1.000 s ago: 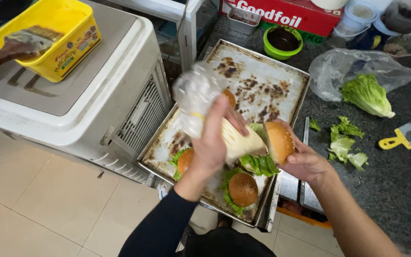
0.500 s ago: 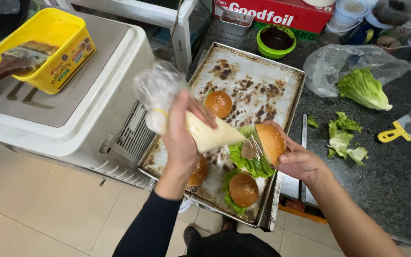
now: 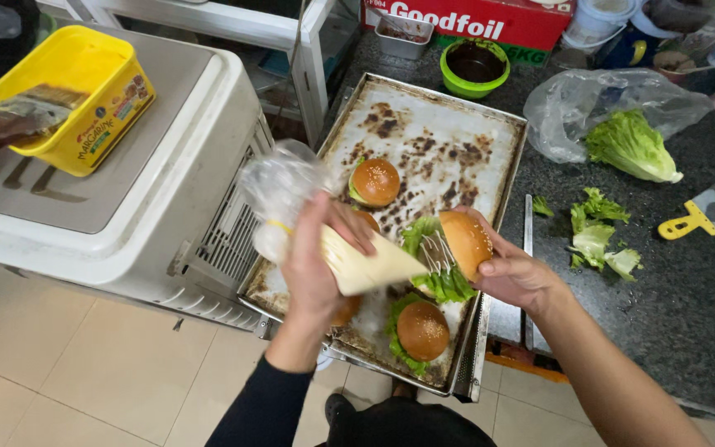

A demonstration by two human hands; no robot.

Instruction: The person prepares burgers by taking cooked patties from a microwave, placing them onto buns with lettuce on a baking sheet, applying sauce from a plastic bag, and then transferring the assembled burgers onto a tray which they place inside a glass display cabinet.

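My left hand [image 3: 314,263] grips a clear piping bag [image 3: 357,263] of pale sauce, its tip over the lettuce [image 3: 440,283] of an open burger. White sauce lines lie across that lettuce. My right hand [image 3: 513,275] holds the burger's top bun [image 3: 467,242] tilted up and back. All this is above a scorched metal baking tray [image 3: 448,141]. A closed burger [image 3: 374,182] sits farther back on the tray and another [image 3: 422,329] near its front edge. A further bun is mostly hidden under my left hand.
A head of lettuce [image 3: 632,146] lies in a clear bag on the dark counter, loose leaves [image 3: 596,235] beside the tray. A yellow scraper [image 3: 687,222], a green bowl [image 3: 475,66] and a red foil box [image 3: 473,18] are nearby. Left, a yellow tub [image 3: 84,91] rests on a white appliance [image 3: 167,207].
My left hand and the piping bag have shifted left and lowered toward the open burger. The bag's tip now rests at the lettuce, where sauce lines have appeared. The right hand keeps the bun lifted.
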